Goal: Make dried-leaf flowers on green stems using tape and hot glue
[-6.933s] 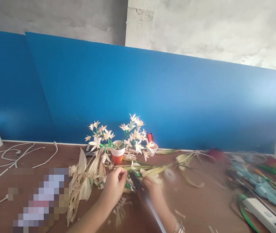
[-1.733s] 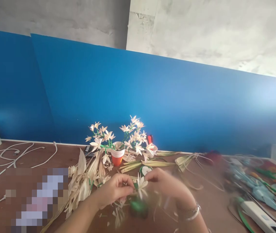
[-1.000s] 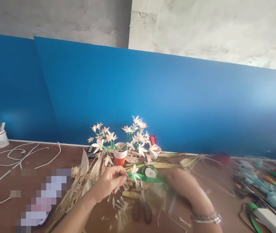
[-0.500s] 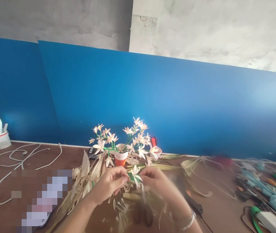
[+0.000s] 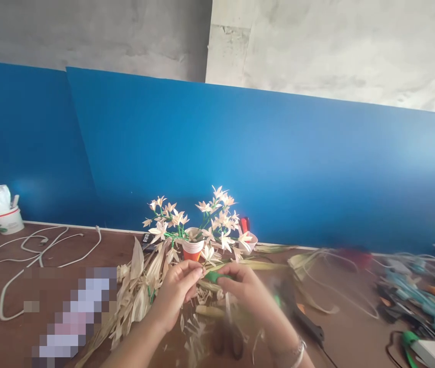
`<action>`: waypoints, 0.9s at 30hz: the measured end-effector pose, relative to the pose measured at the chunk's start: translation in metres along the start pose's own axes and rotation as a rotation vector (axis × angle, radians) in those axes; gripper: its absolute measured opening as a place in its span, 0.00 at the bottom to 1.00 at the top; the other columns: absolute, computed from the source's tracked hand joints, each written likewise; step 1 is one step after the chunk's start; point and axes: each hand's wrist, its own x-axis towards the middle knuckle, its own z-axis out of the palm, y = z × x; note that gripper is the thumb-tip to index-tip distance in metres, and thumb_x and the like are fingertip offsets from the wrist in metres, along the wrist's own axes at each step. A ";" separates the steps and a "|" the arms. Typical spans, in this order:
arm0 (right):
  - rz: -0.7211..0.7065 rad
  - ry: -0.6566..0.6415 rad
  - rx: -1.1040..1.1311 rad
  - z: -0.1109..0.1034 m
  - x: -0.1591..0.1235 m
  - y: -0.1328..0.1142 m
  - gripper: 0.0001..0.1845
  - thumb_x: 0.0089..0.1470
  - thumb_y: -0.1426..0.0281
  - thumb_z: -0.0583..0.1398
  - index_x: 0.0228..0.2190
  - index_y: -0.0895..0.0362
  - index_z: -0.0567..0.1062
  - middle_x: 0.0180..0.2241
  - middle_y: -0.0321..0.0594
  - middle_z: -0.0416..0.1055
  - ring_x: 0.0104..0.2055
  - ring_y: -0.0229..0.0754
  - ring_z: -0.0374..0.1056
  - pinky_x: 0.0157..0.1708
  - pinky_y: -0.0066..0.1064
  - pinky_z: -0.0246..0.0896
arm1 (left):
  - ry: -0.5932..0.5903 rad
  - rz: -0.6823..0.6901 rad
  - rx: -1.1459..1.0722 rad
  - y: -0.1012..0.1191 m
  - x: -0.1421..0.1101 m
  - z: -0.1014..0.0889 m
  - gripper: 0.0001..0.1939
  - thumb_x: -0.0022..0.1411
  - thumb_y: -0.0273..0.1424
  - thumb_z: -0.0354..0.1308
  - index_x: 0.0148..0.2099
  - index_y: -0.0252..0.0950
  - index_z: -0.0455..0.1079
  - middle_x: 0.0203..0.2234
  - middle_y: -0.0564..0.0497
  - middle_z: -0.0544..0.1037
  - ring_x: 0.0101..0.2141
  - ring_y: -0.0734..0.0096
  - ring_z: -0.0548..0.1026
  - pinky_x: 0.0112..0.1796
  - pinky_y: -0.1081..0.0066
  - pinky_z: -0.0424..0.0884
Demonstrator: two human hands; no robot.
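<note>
My left hand [image 5: 182, 286] is closed in a pinch, with the thin stem of a white-petalled craft flower [image 5: 210, 254] at its fingertips; the grip partly hides the stem. Close beside it, my right hand [image 5: 242, 283] is closed on a strip of green tape [image 5: 213, 276], which reaches toward the left fingertips. Just beyond the hands stands an orange-and-white paper cup [image 5: 193, 250], between sprays of pale flowers [image 5: 223, 221] on green stems. Dry husks [image 5: 137, 301] lie by my left forearm. Dark-handled scissors [image 5: 231, 332] rest below my hands.
A black glue gun [image 5: 309, 324] lies right of my right forearm. White cables [image 5: 29, 255] and a white tub [image 5: 5, 221] are at the left. Blue material and tools [image 5: 420, 301] clutter the right side. A blue partition [image 5: 240, 158] stands behind the table.
The white flower with green around it no longer shows between my hands. My right fingers now hold a green strip beside my left fingertips. The view has shifted slightly.
</note>
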 end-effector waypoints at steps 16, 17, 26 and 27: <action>-0.061 0.240 0.113 0.027 0.003 0.005 0.16 0.40 0.60 0.66 0.22 0.58 0.70 0.19 0.29 0.59 0.22 0.32 0.53 0.23 0.26 0.49 | 0.103 -0.030 0.014 -0.002 -0.005 0.011 0.17 0.45 0.43 0.63 0.28 0.35 0.67 0.12 0.63 0.56 0.14 0.83 0.50 0.17 0.78 0.45; -0.057 0.225 0.137 0.027 0.002 0.004 0.16 0.40 0.60 0.67 0.22 0.58 0.69 0.18 0.29 0.58 0.22 0.32 0.52 0.22 0.25 0.48 | 0.107 -0.025 0.009 -0.003 -0.005 0.011 0.17 0.45 0.43 0.63 0.28 0.35 0.67 0.12 0.63 0.56 0.14 0.84 0.50 0.17 0.78 0.45; 0.132 -0.255 0.509 0.020 0.000 -0.002 0.21 0.44 0.61 0.65 0.16 0.57 0.60 0.15 0.24 0.46 0.17 0.27 0.34 0.17 0.26 0.27 | 0.094 0.041 -0.075 -0.006 -0.007 0.008 0.16 0.50 0.43 0.61 0.35 0.35 0.69 0.14 0.57 0.68 0.17 0.78 0.63 0.16 0.80 0.53; 0.140 -0.272 0.526 0.020 0.000 -0.001 0.21 0.44 0.61 0.64 0.17 0.57 0.60 0.15 0.25 0.47 0.17 0.27 0.35 0.17 0.25 0.28 | 0.079 0.063 -0.090 -0.007 -0.007 0.008 0.16 0.51 0.42 0.61 0.35 0.35 0.69 0.15 0.55 0.70 0.18 0.77 0.65 0.17 0.80 0.55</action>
